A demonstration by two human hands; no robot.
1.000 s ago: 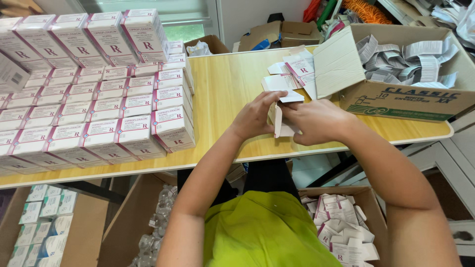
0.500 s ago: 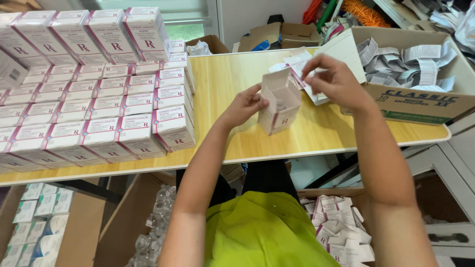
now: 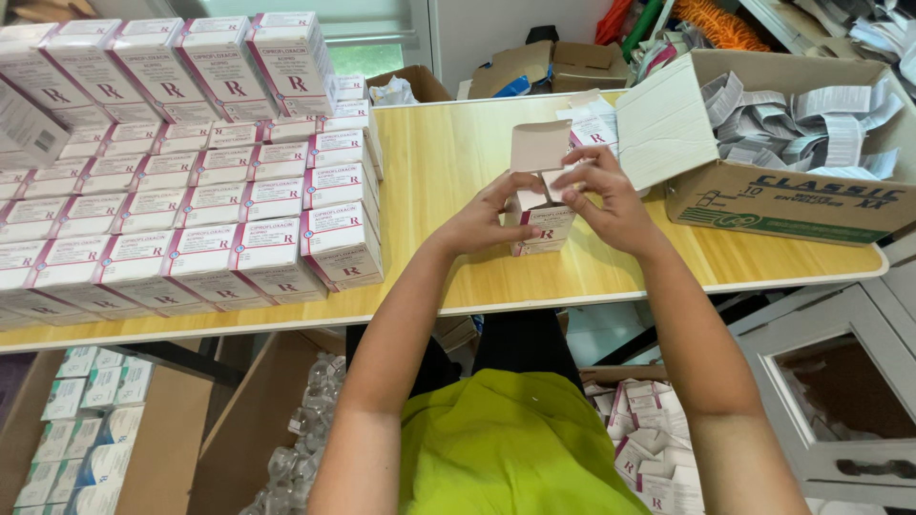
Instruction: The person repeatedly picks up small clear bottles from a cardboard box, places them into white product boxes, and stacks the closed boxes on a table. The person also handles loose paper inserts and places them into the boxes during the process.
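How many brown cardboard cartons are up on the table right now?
3: one large carton of folded leaflets at the right edge, two smaller ones at the far edge. Stacks may hide others.

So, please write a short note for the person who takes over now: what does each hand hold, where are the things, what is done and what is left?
Left hand: grips the left side of a small carton, upright on the table.
Right hand: holds its right side, fingers at the top.
Carton: top flap open, standing up.
Done: finished cartons stacked at left.
Left: flap not yet closed; flat cartons lie behind; folded leaflets in the brown box at right.
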